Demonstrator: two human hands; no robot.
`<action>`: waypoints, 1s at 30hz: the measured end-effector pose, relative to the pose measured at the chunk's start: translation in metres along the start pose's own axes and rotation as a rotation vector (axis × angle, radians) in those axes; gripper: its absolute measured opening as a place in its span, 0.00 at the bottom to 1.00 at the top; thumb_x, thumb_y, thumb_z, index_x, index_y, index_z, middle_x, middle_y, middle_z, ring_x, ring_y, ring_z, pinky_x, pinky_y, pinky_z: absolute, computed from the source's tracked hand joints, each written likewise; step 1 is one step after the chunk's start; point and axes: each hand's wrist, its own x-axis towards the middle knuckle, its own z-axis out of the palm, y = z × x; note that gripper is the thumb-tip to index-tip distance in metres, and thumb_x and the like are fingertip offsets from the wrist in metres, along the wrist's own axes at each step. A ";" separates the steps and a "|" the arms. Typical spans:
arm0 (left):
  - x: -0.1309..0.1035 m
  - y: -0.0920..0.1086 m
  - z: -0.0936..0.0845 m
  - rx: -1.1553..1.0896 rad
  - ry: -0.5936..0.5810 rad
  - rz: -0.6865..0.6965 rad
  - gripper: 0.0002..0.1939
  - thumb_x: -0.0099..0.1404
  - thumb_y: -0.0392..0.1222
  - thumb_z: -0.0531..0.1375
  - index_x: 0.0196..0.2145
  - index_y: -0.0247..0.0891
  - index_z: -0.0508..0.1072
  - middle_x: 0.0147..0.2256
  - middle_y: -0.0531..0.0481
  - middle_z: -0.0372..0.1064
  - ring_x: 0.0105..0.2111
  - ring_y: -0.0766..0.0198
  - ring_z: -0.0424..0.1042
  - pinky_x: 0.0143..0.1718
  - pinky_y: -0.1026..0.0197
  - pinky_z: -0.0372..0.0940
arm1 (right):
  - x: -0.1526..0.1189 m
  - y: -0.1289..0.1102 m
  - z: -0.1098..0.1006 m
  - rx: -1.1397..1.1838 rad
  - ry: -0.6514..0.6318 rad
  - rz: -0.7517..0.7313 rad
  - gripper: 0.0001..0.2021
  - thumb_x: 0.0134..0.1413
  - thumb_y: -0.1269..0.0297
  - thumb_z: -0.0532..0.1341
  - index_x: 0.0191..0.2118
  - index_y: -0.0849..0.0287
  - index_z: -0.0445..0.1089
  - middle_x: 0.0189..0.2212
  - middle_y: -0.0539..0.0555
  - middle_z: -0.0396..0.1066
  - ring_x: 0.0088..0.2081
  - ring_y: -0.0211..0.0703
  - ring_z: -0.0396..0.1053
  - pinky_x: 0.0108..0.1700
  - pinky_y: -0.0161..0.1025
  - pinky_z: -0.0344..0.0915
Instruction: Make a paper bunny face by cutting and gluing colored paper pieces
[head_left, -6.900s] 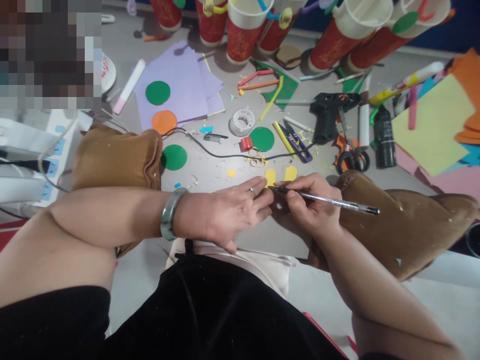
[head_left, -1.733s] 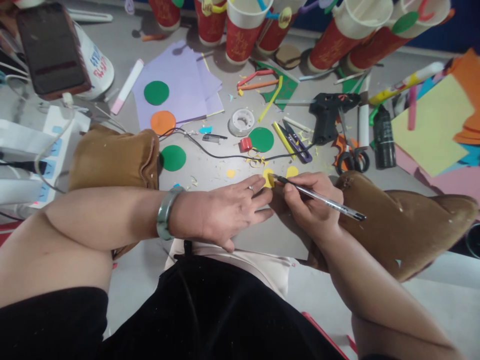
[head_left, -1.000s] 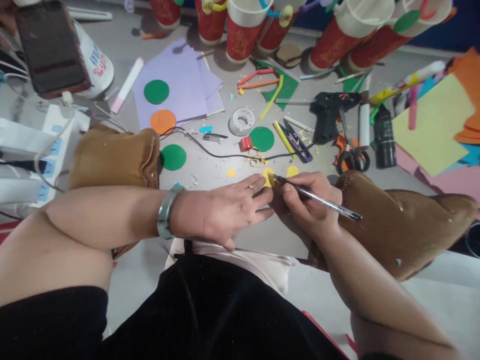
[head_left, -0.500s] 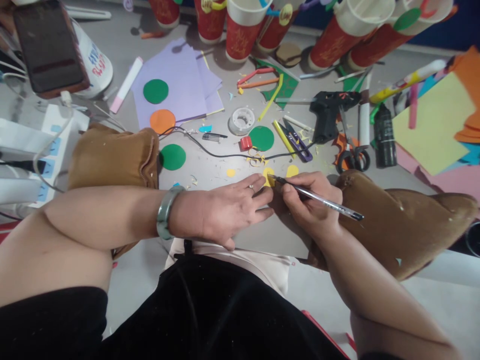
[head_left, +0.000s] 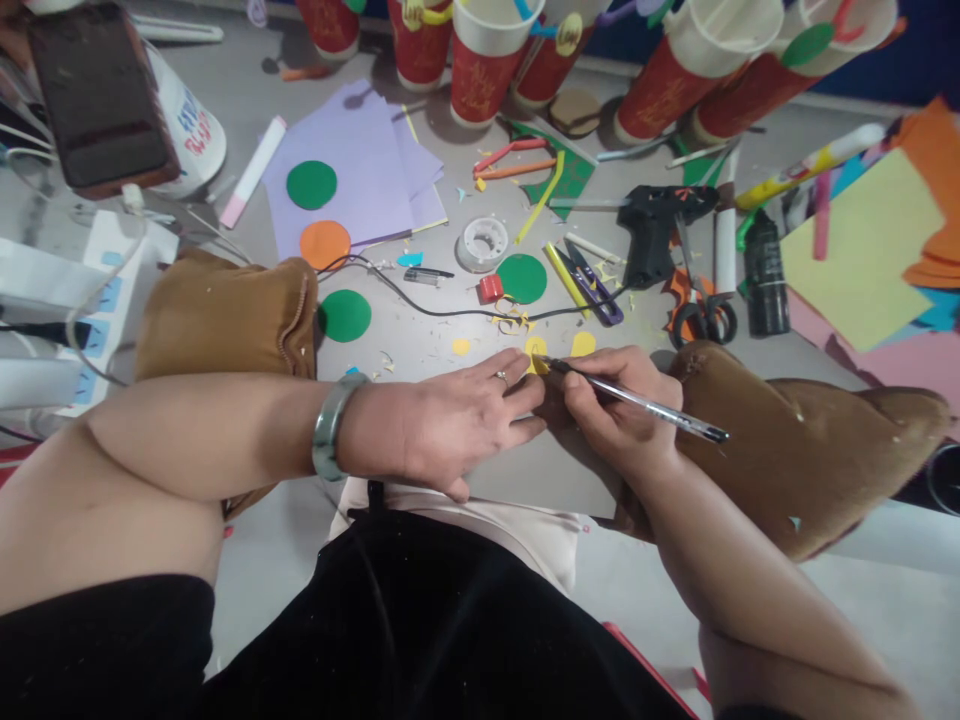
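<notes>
My right hand is closed around a clear-barrelled pen, its tip on a small yellow paper piece. A faint dark mark shows on that piece. My left hand lies flat on the table, fingers apart, with its fingertips at the left edge of the same piece. Just beyond my right hand lies another yellow paper oval, and a smaller yellow bit sits past my left fingers. A thin black cable runs across the table beyond both hands.
Brown cushions lie under my forearms. Farther off are green paper circles, a tape roll, purple-handled snips, a black glue gun and scissors. Red paper cups line the back; a phone stands left.
The pen tip has shifted very slightly on the yellow piece, and a faint mark is now easier to see there. My left hand has hardly moved.
</notes>
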 end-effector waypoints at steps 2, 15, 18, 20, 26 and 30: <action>0.000 0.000 0.000 0.012 -0.017 0.000 0.51 0.50 0.60 0.80 0.64 0.30 0.72 0.64 0.26 0.68 0.64 0.32 0.67 0.70 0.33 0.55 | 0.000 0.000 0.000 0.004 -0.010 0.002 0.08 0.65 0.53 0.64 0.39 0.50 0.74 0.29 0.52 0.81 0.26 0.47 0.78 0.30 0.42 0.74; 0.000 0.000 -0.002 -0.014 -0.032 -0.008 0.48 0.52 0.59 0.79 0.64 0.33 0.71 0.65 0.29 0.68 0.66 0.33 0.66 0.71 0.33 0.54 | 0.000 -0.001 -0.001 0.060 -0.003 -0.076 0.03 0.64 0.60 0.66 0.41 0.50 0.75 0.32 0.51 0.84 0.28 0.46 0.81 0.30 0.40 0.76; 0.001 0.000 -0.003 -0.012 -0.033 -0.004 0.49 0.51 0.59 0.80 0.63 0.30 0.72 0.64 0.27 0.69 0.65 0.33 0.67 0.71 0.34 0.55 | -0.001 -0.002 -0.001 0.060 -0.017 -0.037 0.04 0.64 0.57 0.66 0.40 0.50 0.75 0.35 0.52 0.85 0.30 0.48 0.82 0.32 0.42 0.78; 0.001 0.000 -0.004 0.003 -0.038 -0.001 0.50 0.50 0.59 0.80 0.63 0.29 0.72 0.64 0.27 0.69 0.64 0.33 0.68 0.70 0.34 0.56 | -0.001 -0.003 -0.001 0.052 -0.028 0.001 0.06 0.63 0.55 0.65 0.39 0.50 0.75 0.35 0.53 0.85 0.31 0.49 0.83 0.32 0.43 0.78; 0.001 0.000 -0.003 0.018 -0.029 0.006 0.48 0.51 0.60 0.79 0.63 0.32 0.73 0.64 0.29 0.70 0.64 0.33 0.68 0.70 0.32 0.56 | 0.001 -0.005 -0.001 0.057 -0.025 -0.014 0.05 0.61 0.57 0.65 0.37 0.51 0.73 0.34 0.54 0.86 0.30 0.50 0.84 0.31 0.43 0.79; 0.000 0.000 -0.002 -0.014 -0.029 -0.001 0.47 0.52 0.59 0.79 0.63 0.33 0.73 0.65 0.29 0.69 0.65 0.33 0.66 0.71 0.32 0.55 | 0.000 -0.004 -0.001 0.064 -0.044 0.010 0.06 0.62 0.56 0.65 0.36 0.50 0.72 0.35 0.55 0.86 0.32 0.52 0.85 0.33 0.45 0.80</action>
